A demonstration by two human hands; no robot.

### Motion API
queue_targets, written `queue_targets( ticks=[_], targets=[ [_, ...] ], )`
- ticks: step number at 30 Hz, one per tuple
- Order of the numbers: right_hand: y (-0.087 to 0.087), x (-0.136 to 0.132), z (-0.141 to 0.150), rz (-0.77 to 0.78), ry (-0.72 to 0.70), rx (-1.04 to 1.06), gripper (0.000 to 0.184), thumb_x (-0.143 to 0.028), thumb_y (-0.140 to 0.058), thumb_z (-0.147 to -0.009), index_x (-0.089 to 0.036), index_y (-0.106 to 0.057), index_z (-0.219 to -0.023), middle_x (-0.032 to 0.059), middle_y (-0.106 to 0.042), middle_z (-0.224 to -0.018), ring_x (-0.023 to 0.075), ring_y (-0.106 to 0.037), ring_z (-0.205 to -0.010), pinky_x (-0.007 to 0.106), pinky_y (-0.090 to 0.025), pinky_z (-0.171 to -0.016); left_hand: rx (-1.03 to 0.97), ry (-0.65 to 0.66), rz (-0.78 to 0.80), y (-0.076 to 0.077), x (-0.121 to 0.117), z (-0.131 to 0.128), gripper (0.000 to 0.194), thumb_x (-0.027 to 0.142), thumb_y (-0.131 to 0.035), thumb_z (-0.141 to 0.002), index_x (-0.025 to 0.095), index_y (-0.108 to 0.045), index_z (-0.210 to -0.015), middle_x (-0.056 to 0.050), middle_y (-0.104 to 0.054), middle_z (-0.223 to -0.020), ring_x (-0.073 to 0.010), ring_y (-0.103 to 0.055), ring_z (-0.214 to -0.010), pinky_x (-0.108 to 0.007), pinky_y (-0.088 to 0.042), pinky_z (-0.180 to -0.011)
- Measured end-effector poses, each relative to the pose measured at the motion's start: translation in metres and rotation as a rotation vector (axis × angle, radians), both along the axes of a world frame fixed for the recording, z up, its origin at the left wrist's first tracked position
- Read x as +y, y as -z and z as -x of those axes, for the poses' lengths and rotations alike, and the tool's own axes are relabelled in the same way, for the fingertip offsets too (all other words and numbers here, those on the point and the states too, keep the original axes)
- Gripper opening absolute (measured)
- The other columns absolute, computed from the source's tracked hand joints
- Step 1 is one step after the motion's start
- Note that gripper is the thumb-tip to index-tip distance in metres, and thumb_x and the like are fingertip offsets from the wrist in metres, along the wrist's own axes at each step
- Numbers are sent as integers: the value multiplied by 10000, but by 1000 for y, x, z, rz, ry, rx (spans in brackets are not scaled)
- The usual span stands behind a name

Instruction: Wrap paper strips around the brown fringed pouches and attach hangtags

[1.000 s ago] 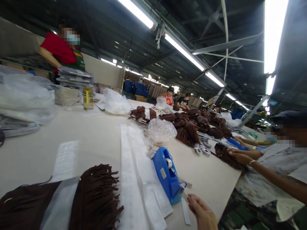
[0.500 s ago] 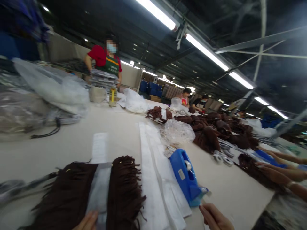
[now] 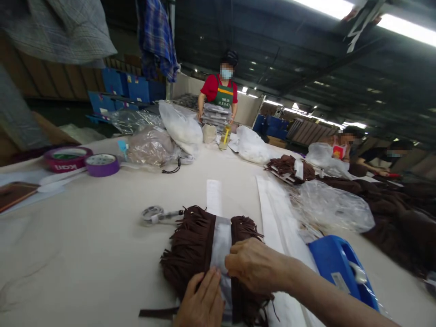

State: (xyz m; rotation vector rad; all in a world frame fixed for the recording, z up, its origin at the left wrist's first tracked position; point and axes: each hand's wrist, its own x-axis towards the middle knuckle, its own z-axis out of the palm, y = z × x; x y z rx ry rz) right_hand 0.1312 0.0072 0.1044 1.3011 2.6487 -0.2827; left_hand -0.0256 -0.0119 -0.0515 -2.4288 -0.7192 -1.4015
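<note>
A dark brown fringed article lies on the table in front of me, wrapped by a pale translucent band down its middle. A white paper strip sticks out beyond its far edge. My left hand lies on the band and the near fringe, fingers stretched out. Just right of it, my right hand is closed, its curled fingertips at the band; whatever they pinch is hidden. A blue tape dispenser stands to the right, partly behind my right forearm.
White sheets lie right of the fringed article. Purple tape rolls and bagged goods sit at the left. A clear plastic bag and brown goods fill the right. A co-worker stands across the table.
My right hand has moved left from beside the tape dispenser onto the band. My left hand's fingers now lie flatter on it. The view has swung left.
</note>
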Motion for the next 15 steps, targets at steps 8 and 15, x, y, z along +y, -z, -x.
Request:
queue_targets(
  ticks=[8,15],
  targets=[
    [10,30,13,-39,-130,-181,81,-186,-575,-794,-176,-653,-778,35,-687,-724,154,-621,-639,238,-299,-511,-25,-11,0,-2,1,-1,277,68,-367,-857,111,-619,-751,-96,-695,-875,-202,-623,-914,-355,-390,-839],
    [16,41,24,61,-194,-261,171,-177,-505,-773,-150,-674,-785,79,-706,-747,214,-663,-677,259,-399,-509,-61,-21,24,-5,-1,-3,278,74,-365,-859,117,-609,-734,-94,-697,-862,-198,-625,-895,-351,-391,-836]
  ],
)
